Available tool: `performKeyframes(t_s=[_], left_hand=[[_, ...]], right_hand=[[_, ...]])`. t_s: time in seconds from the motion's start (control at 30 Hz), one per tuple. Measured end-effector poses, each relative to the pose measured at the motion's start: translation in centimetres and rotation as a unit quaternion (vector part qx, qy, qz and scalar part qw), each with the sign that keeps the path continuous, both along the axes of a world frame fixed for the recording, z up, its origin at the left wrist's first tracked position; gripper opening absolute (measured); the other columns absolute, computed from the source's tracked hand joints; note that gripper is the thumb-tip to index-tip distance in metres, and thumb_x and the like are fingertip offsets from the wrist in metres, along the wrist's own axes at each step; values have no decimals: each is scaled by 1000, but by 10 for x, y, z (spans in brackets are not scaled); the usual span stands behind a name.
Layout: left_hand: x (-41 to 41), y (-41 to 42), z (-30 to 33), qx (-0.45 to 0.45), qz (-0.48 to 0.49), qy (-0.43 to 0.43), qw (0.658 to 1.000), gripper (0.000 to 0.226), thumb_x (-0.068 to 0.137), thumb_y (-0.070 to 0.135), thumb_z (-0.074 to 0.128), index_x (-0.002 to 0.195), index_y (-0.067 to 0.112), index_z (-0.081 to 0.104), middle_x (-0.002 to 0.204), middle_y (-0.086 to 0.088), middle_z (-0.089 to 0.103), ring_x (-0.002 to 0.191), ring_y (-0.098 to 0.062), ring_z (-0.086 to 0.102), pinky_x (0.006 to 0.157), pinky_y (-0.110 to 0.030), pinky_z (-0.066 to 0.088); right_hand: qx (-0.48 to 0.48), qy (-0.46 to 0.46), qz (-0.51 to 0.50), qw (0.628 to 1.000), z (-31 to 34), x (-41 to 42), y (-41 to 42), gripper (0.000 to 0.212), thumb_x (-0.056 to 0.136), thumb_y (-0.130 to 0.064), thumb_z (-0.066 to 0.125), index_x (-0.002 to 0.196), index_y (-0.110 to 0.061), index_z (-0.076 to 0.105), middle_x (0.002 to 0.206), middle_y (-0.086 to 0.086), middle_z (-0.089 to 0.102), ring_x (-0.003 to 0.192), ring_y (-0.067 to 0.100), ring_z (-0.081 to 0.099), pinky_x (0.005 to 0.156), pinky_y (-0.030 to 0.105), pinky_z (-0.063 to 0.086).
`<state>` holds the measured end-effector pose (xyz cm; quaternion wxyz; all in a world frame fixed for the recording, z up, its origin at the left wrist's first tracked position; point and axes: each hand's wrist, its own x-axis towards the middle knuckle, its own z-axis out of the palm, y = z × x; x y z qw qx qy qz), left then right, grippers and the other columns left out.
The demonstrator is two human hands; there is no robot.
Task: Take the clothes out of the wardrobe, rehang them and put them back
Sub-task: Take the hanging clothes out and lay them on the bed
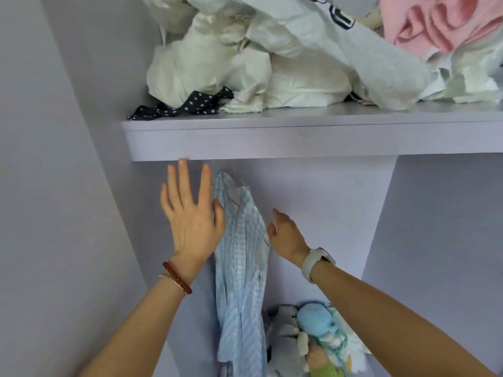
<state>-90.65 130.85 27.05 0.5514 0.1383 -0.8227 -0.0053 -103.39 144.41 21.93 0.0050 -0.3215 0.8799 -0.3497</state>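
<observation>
Both hands, left hand (190, 221) and right hand (287, 235), fingers spread, flank a hanging blue checked shirt (241, 268) (light, limp; best gripped near its top).

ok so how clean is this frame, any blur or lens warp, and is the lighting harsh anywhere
Head view: soft, even light, no glare and only faint shadows under the shelf. The white clothes piled on top look smeared, and so does the blue checked shirt. The left hand is fairly sharp, the right hand softer. Wide-angle warp tilts the wardrobe's walls.
</observation>
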Motion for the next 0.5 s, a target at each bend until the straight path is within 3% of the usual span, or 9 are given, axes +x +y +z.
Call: performKeyframes(t_s=[0.13,0.2,0.27,0.37,0.5], left_hand=[[-11,-15,11,-16,23,16,999,75,80,16,51,146,18,16,150,-13,4,140,-35,1,110,-60,11],[-15,-19,11,-20,22,14,999,75,79,12,55,145,17,20,149,-14,7,139,-35,1,109,-62,14],[-15,-19,11,-17,11,23,1000,76,77,9,57,144,17,22,149,-14,9,139,-36,3,109,-60,17],[-14,-16,11,-13,-13,33,999,77,76,4,58,143,16,23,149,-15,10,139,-36,2,109,-59,19],[-10,-10,13,17,-22,22,999,76,77,3,55,144,17,22,150,-13,6,140,-30,-4,109,-60,17]], right_hand=[[7,-32,-12,999,1,-14,-34,54,98,-30,36,142,-3,21,143,19,32,128,33,38,103,38,36],[35,-11,-19,999,-2,-17,-46,44,98,-28,35,134,-3,34,131,18,45,113,35,51,89,39,44],[61,6,-39,997,-2,-18,-55,33,99,-24,31,120,-2,42,115,19,57,100,35,56,75,36,44],[-7,39,-72,997,4,-16,-56,23,98,-17,31,105,0,45,91,19,60,82,34,57,62,30,35],[-128,60,-87,986,24,-9,-39,18,97,-14,31,91,-5,46,74,11,50,69,26,47,60,30,35]])
